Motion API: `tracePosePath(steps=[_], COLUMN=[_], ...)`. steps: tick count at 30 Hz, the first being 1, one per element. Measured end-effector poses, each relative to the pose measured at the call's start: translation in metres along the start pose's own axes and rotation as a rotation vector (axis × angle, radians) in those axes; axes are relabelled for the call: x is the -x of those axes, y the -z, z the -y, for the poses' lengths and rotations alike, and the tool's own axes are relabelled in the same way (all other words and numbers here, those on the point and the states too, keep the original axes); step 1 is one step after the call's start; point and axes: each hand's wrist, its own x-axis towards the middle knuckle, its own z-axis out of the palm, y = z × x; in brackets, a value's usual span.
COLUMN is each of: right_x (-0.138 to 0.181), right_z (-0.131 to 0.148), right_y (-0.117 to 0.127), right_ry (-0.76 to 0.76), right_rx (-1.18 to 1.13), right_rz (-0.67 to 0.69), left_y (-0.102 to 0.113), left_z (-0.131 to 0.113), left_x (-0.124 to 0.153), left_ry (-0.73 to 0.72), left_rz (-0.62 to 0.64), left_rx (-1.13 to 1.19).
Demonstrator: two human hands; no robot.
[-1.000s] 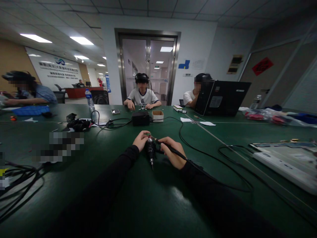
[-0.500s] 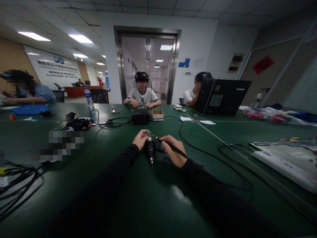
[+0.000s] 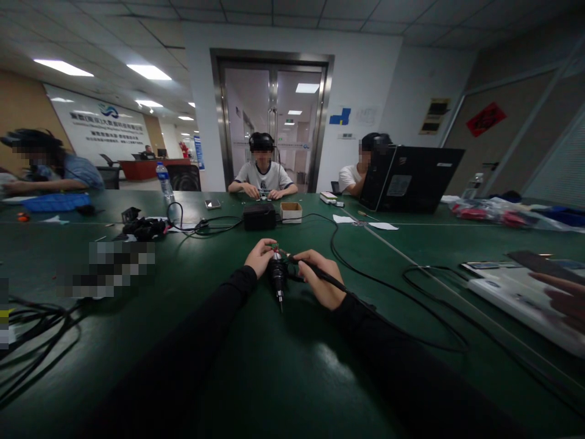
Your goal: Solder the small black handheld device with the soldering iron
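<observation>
Now | screwdriver between hands | left hand, right hand grip it

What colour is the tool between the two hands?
The tool is black with a silvery metal tip. The head view, the only one, shows it.

Black cable just beside right hand
</observation>
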Motion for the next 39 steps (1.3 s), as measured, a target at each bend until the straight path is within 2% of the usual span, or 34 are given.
tracePosePath(steps=[12, 26, 39], right_x=[0.0001, -0.001, -0.0019], right_z=[0.0024, 0.0006, 0.0003], right_y=[0.001, 0.0043, 0.0037], right_ry=[-0.002, 0.012, -0.004], right_rx=[-0.021, -0.012, -0.007], right_rz=[0.026, -0.013, 0.0], left_y=[-0.0005, -0.0025, -0.0007], left_z=[-0.0047, -0.0049, -0.003], left_x=[0.0032, 0.0015, 0.0013], left_ry=[-0.004, 0.02, 0.029], left_rz=[0.01, -0.026, 0.011], left_rx=[-0.013, 0.005, 0.037])
